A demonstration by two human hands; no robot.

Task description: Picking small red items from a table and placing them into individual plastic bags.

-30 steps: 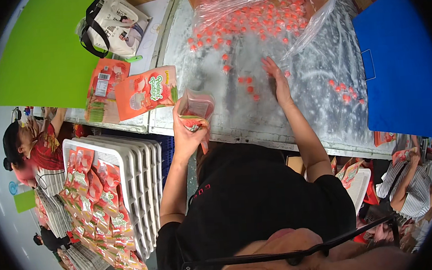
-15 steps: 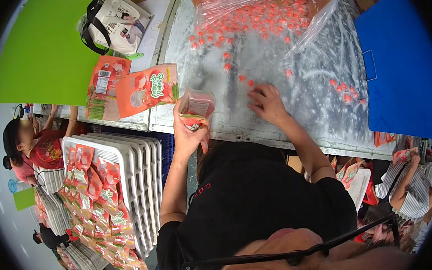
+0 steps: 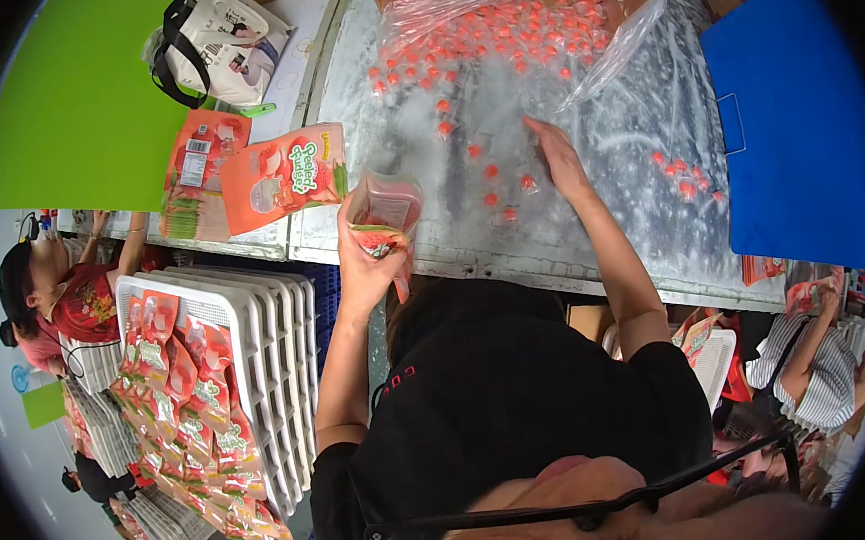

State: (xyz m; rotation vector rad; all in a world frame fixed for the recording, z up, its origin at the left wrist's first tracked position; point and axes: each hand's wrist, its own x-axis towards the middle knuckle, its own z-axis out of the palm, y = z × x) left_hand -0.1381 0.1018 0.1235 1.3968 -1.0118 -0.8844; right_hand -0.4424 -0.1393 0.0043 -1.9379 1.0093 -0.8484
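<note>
- Evidently for compactness, white plastic slotted trays (image 3: 243, 374) stand stacked at the person's left, and glossy red-and-green printed pouches (image 3: 185, 388) lie overlapping on them, probably to fit many in little space.
- Flat red printed pouches (image 3: 286, 180) rest on the table's left part, one overlapping another, apparently kept within the left hand's reach. Behind them sits a white cloth bag with black handles (image 3: 227, 59), well apart from the hands.
- The left hand (image 3: 363, 275) is curled round a red pouch with a translucent panel (image 3: 383, 235), gripping its lower part just over the table's near edge. Its mouth gapes upward; the grip seems meant to keep the opening spread and facing up.
- Small red wrapped pieces (image 3: 490, 172) lie loose on the grey, pale-streaked tabletop (image 3: 640, 225) between the hands, near the pouch.
- The right hand (image 3: 557, 156) is open, fingers stretched out, with nothing visible in its hold; whether it touches the tabletop cannot be told. Its spread-out pose beside the loose pieces looks suited to sweeping.
- Beyond, a larger heap of the same red pieces (image 3: 517, 38) spreads from under clear plastic sheeting (image 3: 614, 69).
- Farther right, a small cluster of red pieces (image 3: 687, 189) lies apart, near a blue panel (image 3: 793, 124).
</note>
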